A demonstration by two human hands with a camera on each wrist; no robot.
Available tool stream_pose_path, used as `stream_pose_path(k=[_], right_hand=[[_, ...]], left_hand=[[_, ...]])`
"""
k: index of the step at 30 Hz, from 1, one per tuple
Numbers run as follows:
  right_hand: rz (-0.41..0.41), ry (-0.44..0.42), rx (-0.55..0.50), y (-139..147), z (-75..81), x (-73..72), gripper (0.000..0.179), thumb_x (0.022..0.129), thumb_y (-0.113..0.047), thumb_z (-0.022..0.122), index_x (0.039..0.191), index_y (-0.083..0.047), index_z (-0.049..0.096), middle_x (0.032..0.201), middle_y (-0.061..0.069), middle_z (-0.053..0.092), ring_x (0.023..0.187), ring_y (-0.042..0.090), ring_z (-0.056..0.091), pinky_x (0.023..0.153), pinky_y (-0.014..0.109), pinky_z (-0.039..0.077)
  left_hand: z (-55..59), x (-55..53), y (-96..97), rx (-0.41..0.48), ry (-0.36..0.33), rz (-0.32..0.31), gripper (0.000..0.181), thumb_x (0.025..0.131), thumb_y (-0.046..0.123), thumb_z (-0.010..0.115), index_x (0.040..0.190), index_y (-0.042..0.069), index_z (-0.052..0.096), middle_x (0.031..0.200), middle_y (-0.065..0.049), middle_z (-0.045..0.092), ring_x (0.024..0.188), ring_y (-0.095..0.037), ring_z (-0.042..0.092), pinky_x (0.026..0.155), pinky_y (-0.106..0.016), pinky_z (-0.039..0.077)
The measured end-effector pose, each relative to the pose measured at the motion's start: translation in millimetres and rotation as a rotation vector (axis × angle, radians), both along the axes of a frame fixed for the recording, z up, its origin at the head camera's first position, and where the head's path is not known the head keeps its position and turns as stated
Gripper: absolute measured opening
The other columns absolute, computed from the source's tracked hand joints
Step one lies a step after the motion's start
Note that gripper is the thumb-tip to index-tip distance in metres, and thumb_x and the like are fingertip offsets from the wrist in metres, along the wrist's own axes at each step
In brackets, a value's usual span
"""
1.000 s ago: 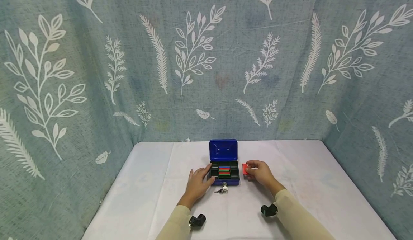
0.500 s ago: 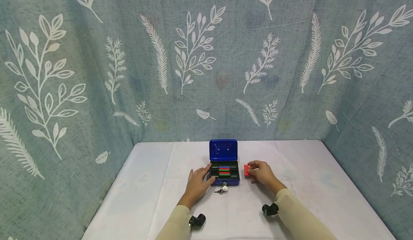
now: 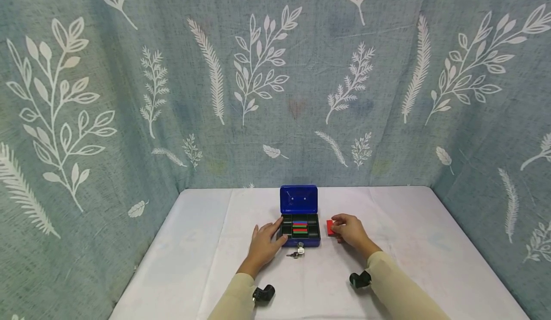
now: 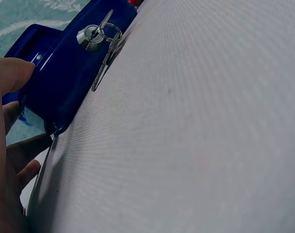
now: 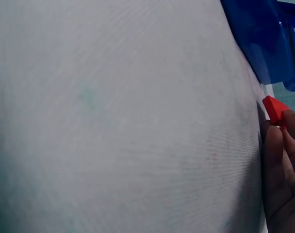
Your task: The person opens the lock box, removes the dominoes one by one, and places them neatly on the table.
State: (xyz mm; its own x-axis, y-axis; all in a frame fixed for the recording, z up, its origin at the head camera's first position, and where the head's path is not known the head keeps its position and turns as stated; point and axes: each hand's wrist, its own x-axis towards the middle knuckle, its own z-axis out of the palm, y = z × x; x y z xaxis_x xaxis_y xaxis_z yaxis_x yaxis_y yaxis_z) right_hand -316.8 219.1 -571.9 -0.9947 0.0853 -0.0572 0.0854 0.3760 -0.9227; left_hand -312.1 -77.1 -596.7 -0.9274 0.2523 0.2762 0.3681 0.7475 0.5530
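Note:
A blue cash box stands with its lid raised, showing a black compartment tray. Red, green and blue pieces lie in the tray's middle compartments. My left hand rests against the box's left side, its thumb at the front rim and its fingers spread along the side. To the right of the box, my right hand pinches a red rectangular block between thumb and fingers. The right wrist view shows this red block apart from the box, partly covered by the fingertips.
A key ring with keys hangs from the lock on the front of the box. White cloth covers the table. Behind it hangs a leaf-patterned curtain.
My right hand has drawn the red block slightly to the right, away from the box. The left hand stays at the box's side.

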Motion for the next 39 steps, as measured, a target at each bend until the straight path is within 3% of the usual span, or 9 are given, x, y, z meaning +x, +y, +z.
stream_pose_path(k=[6, 11, 13, 19, 26, 32, 39], right_hand=[[0.009, 0.021, 0.104, 0.7, -1.7, -1.0, 0.031, 0.084, 0.0, 0.072, 0.114, 0.0, 0.067, 0.089, 0.007, 0.064, 0.059, 0.016, 0.06, 0.051, 0.032, 0.056], [0.031, 0.054, 0.3, 1.1, 0.3, -1.7, 0.031, 0.082, -0.008, 0.075, 0.112, -0.005, 0.069, 0.088, 0.001, 0.067, 0.073, 0.015, 0.059, 0.059, 0.029, 0.052], [0.038, 0.052, 0.334, 1.0, 1.2, -2.3, 0.031, 0.082, -0.009, 0.075, 0.112, -0.005, 0.07, 0.088, 0.0, 0.067, 0.077, 0.015, 0.059, 0.061, 0.028, 0.051], [0.048, 0.03, 0.346, 0.5, 2.7, -4.2, 0.028, 0.082, -0.01, 0.075, 0.109, -0.002, 0.07, 0.087, 0.001, 0.067, 0.078, 0.016, 0.059, 0.063, 0.03, 0.052], [0.06, 0.033, 0.367, 1.2, 6.2, -4.8, 0.027, 0.083, -0.011, 0.074, 0.109, -0.001, 0.071, 0.091, 0.002, 0.069, 0.084, 0.018, 0.061, 0.079, 0.039, 0.052], [0.089, 0.055, 0.433, 0.7, 8.8, -4.6, 0.026, 0.083, -0.01, 0.072, 0.108, -0.001, 0.071, 0.09, 0.002, 0.068, 0.085, 0.019, 0.061, 0.082, 0.044, 0.051], [0.084, 0.022, 0.434, -1.0, 11.7, -4.5, 0.026, 0.085, -0.01, 0.071, 0.11, -0.002, 0.07, 0.093, 0.003, 0.068, 0.088, 0.02, 0.061, 0.086, 0.046, 0.051]], left_hand=[[1.4, 0.8, 0.6, -0.002, 0.001, 0.001, 0.063, 0.09, 0.049, 0.06, 0.147, 0.025, 0.047, 0.136, -0.001, 0.058, 0.13, -0.029, 0.046, 0.113, -0.061, 0.01], [1.8, 2.4, 0.9, 0.005, 0.0, -0.003, 0.063, 0.089, 0.048, 0.06, 0.146, 0.025, 0.048, 0.135, -0.002, 0.058, 0.129, -0.029, 0.047, 0.114, -0.061, 0.01], [2.3, 3.4, 1.2, 0.004, -0.012, 0.0, 0.063, 0.089, 0.048, 0.06, 0.146, 0.026, 0.047, 0.136, -0.001, 0.058, 0.129, -0.029, 0.047, 0.114, -0.06, 0.01], [1.1, 4.2, 0.9, 0.003, -0.021, 0.007, 0.063, 0.09, 0.05, 0.06, 0.147, 0.026, 0.047, 0.136, -0.001, 0.058, 0.129, -0.029, 0.046, 0.113, -0.061, 0.011], [-1.2, 1.6, 0.3, -0.004, -0.009, 0.011, 0.063, 0.09, 0.05, 0.059, 0.147, 0.028, 0.045, 0.136, -0.001, 0.058, 0.13, -0.028, 0.046, 0.115, -0.058, 0.01], [-4.0, 0.5, -0.7, -0.013, -0.007, 0.004, 0.064, 0.089, 0.053, 0.058, 0.148, 0.029, 0.044, 0.136, 0.0, 0.057, 0.13, -0.028, 0.046, 0.114, -0.058, 0.01], [0.6, 1.6, -0.4, 0.005, -0.001, 0.008, 0.063, 0.09, 0.05, 0.059, 0.147, 0.028, 0.046, 0.135, -0.001, 0.058, 0.129, -0.028, 0.047, 0.114, -0.059, 0.011]])
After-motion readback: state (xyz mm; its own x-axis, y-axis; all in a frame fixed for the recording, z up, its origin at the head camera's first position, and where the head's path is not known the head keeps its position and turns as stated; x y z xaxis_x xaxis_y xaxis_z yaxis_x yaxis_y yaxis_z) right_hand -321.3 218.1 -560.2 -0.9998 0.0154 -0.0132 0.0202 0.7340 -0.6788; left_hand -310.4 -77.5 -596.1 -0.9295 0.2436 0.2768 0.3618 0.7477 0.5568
